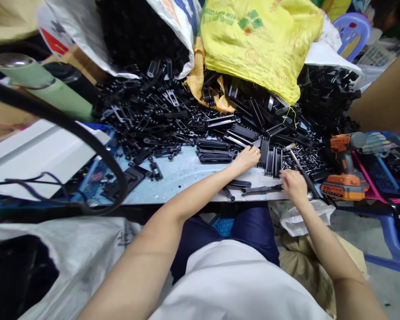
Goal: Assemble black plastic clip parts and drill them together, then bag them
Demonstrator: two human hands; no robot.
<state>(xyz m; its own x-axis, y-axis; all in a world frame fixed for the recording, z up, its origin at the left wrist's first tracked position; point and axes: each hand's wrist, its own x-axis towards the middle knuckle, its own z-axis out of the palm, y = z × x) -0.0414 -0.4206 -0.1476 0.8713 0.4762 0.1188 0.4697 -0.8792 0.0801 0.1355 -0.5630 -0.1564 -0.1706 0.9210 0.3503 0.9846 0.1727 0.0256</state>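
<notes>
My left hand reaches to the middle of the bench, fingers bent together at the edge of a row of long black slotted parts. What it grips there, if anything, is hidden. My right hand is closed with its fingertips pinched, just right of more upright black parts; anything in the pinch is too small to name. Between my forearms lie loose flat black bars. A hammer rests beside my right hand. Stacked black bars lie left of my left hand.
Black parts heap along the back, below a yellow sack and a white sack. Small screws are scattered behind the hammer. An orange cordless drill stands at right. A black hose arches across the left.
</notes>
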